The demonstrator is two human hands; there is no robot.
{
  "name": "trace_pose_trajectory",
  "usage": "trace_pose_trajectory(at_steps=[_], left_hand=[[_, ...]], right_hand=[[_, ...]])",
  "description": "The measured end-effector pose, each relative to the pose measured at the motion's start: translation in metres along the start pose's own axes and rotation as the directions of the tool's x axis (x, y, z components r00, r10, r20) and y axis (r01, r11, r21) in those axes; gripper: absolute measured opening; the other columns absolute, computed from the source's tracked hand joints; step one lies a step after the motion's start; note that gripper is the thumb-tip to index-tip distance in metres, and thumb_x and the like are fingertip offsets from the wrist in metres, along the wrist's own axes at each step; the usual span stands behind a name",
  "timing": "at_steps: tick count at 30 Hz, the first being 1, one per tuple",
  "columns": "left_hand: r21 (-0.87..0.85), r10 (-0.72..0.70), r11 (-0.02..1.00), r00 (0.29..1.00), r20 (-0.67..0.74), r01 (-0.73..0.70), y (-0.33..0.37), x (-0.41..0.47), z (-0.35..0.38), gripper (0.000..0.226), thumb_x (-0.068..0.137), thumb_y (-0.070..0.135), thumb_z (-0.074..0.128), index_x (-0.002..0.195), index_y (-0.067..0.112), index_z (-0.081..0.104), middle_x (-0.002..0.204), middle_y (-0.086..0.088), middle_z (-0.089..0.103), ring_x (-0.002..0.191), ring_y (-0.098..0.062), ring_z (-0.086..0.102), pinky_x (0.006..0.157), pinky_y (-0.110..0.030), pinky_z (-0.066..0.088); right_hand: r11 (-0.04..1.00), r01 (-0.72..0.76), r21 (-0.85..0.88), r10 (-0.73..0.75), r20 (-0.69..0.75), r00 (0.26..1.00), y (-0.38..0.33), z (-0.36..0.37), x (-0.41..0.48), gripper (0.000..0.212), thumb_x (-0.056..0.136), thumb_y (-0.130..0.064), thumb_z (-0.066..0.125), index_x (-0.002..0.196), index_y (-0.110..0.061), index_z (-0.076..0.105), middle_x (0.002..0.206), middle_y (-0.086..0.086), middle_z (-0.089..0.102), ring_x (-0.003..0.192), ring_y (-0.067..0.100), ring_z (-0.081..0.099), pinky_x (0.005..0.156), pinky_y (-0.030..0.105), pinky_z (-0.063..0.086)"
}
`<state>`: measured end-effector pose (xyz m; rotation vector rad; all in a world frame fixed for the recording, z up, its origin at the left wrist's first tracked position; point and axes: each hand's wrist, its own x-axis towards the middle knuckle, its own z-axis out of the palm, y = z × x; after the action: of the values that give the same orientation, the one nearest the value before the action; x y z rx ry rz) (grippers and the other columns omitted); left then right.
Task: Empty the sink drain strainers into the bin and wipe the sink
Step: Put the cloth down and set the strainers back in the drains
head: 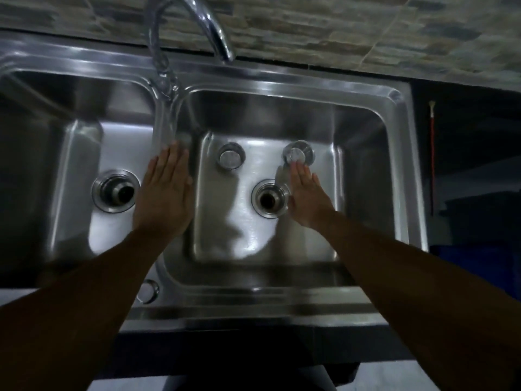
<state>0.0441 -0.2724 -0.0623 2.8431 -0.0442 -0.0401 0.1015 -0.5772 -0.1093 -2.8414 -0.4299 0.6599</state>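
A double-bowl steel sink (282,91) fills the view. Two round metal drain strainers lie on the floor of the right bowl, one (230,156) at the back left and the other (298,153) at the back right. Both drain holes stand uncovered, one in the left bowl (116,190) and one in the right bowl (269,198). My left hand (165,193) lies flat with straight fingers on the divider between the bowls. My right hand (306,194) reaches into the right bowl with straight fingers, its fingertips at the back-right strainer.
A curved chrome faucet (210,26) arches over the back rim, with a spring hose (162,60) beside it. A tiled wall (366,32) runs behind. A thin red-handled tool (432,153) hangs at the right. A round plug (148,290) sits on the front rim.
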Motion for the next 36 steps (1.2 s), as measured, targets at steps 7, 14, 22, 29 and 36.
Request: trace_pose_trajectory(at_steps=[7, 14, 22, 29, 36], left_hand=[[-0.054, 0.014, 0.998, 0.998, -0.065, -0.018, -0.001, 0.000, 0.006, 0.054, 0.101, 0.017, 0.035, 0.151, -0.005, 0.035, 0.160, -0.023, 0.029, 0.153, -0.035, 0.025, 0.125, -0.053, 0.020], [-0.050, 0.016, 0.999, 0.992, -0.123, -0.022, -0.011, 0.004, 0.019, 0.054, 0.102, 0.019, 0.032, 0.153, 0.001, 0.036, 0.162, -0.017, 0.030, 0.154, -0.030, 0.024, 0.128, -0.045, 0.016], [-0.018, 0.017, 1.000, 0.996, -0.086, -0.019, -0.013, 0.005, 0.018, 0.056, 0.102, 0.023, 0.030, 0.154, 0.000, 0.033, 0.163, -0.018, 0.028, 0.154, -0.030, 0.021, 0.127, -0.047, 0.016], [-0.006, 0.001, 1.000, 0.996, -0.089, -0.002, -0.009, 0.005, 0.018, 0.057, 0.105, 0.029, 0.028, 0.153, 0.000, 0.035, 0.162, -0.019, 0.030, 0.154, -0.030, 0.023, 0.127, -0.047, 0.017], [-0.030, -0.015, 0.999, 0.995, -0.102, 0.012, -0.007, 0.005, 0.017, 0.055, 0.104, 0.030, 0.030, 0.152, 0.004, 0.039, 0.162, -0.016, 0.031, 0.154, -0.028, 0.024, 0.127, -0.045, 0.016]], right_hand=[[0.976, -0.177, 0.129, 0.196, -0.154, 0.968, 0.019, 0.010, 0.061, 0.085, 0.095, -0.027, 0.058, 0.158, -0.004, 0.005, 0.166, 0.017, 0.000, 0.154, 0.032, -0.002, 0.126, 0.043, 0.006], [0.906, -0.281, 0.316, 0.361, -0.234, 0.903, 0.039, 0.023, 0.093, 0.097, 0.080, -0.044, 0.074, 0.156, -0.009, 0.024, 0.161, 0.010, 0.027, 0.147, 0.027, 0.029, 0.119, 0.034, 0.026], [0.894, -0.141, 0.425, 0.300, -0.335, 0.893, 0.032, 0.032, 0.082, 0.093, 0.062, -0.047, 0.087, 0.140, -0.017, 0.045, 0.139, 0.000, 0.044, 0.125, 0.016, 0.042, 0.097, 0.020, 0.037], [0.883, -0.060, 0.465, 0.204, -0.264, 0.943, 0.005, 0.068, 0.032, 0.088, 0.061, -0.029, 0.085, 0.139, -0.016, 0.046, 0.133, 0.002, 0.043, 0.122, 0.019, 0.045, 0.104, 0.023, 0.042], [0.886, -0.038, 0.462, 0.177, -0.261, 0.949, -0.002, 0.084, 0.027, 0.083, 0.057, -0.026, 0.093, 0.129, -0.011, 0.055, 0.128, 0.007, 0.048, 0.118, 0.024, 0.052, 0.100, 0.033, 0.050]])
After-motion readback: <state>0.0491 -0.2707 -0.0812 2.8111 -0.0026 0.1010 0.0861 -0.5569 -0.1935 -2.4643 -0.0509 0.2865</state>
